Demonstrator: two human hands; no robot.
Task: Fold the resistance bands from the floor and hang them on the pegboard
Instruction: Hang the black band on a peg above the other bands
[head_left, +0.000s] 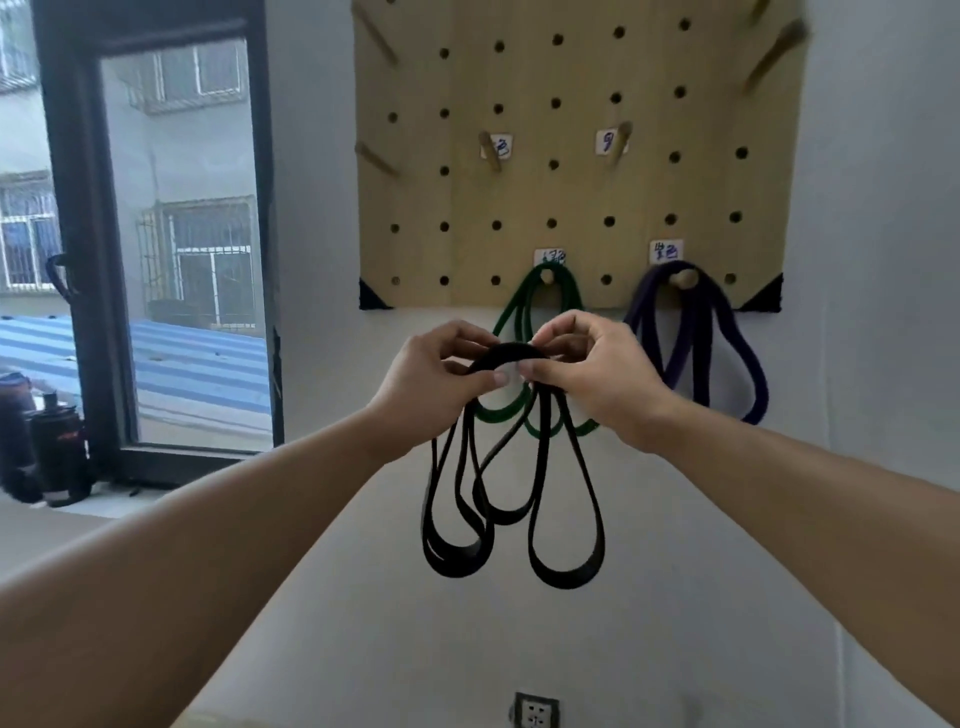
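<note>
Head view, and both hands are up in front of the wooden pegboard (576, 208).

— What have they got?

— A black resistance band (511, 499), gathered into several hanging loops. The left hand (441, 376) and the right hand (592, 371) pinch the bunched top between thumb and fingers, almost touching each other. The loops dangle freely below, well clear of the wall.

— How does it look to handle?

— Soft and floppy, I'd say. The loops sag into teardrops under their own weight, so it's light and limp, probably rubbery enough to spring open if the pinch slackens.

— Best place to hold it?

— Right where they have it, at the gathered top, keeping every strand together so one opening can slip over a peg.

— Any pegs taken?

— Two on the bottom row. A green band (524, 332) hangs from one, partly behind the hands, and a purple band (696, 343) from the next peg along. Two labelled pegs (491, 150) in the row above look bare, and I'd guess one of them is the target.
</note>
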